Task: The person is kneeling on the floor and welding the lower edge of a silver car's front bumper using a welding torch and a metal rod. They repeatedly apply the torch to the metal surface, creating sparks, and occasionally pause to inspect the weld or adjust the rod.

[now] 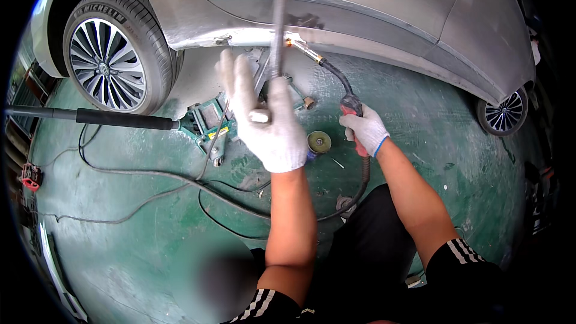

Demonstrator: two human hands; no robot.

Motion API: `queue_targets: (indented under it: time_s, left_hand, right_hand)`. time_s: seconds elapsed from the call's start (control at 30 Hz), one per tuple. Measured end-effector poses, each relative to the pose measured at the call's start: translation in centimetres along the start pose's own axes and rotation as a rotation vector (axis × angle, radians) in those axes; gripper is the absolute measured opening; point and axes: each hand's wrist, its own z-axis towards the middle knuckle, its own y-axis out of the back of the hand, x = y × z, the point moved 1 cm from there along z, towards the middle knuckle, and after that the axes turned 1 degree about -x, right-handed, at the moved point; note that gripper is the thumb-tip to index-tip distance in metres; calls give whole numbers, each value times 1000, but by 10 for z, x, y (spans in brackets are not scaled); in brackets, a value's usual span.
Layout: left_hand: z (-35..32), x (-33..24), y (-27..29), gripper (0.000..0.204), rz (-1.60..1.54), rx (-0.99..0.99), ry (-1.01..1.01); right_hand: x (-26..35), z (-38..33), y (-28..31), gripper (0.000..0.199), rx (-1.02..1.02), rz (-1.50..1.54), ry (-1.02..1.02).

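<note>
My left hand (270,135), in a white glove, is raised in front of the car's sill. It is closed round a long metal rod (279,18), which runs upward out of view and looks blurred; a short metal end shows at the palm. My right hand (369,129), also gloved, grips a welding torch (313,54) by its red and black handle. Its brass-coloured nozzle points at the silver car's sill (249,37), with an orange glow at the tip beside the rod. A bare, scuffed metal patch shows there. Whether rod or nozzle touches the sill I cannot tell.
A green floor jack (207,121) stands near the wheel (108,66), its long black handle (126,119) reaching left. Dark cables (174,175) cross the green floor. A round tin (319,142) stands between my arms. My dark-clothed knee (372,228) is below the torch hose.
</note>
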Motion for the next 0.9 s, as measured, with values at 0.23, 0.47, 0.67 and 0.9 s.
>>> queue_targets:
  time_s: [0.23,0.47,0.67,0.9]
  left_hand:
    - [-2,-23,-35,70,80,229,-236]
    - [-11,-26,-33,66,133,267,-239]
    - [-16,-16,-2,60,-47,59,112]
    - [-1,20,74,43,-536,-345,351]
  right_hand:
    - [1,4,1,33,-52,-68,-26]
    - [8,-1,-1,32,-38,-74,-32]
    - [6,-12,17,29,40,14,-45]
    - [10,-21,28,30,-39,-58,-70]
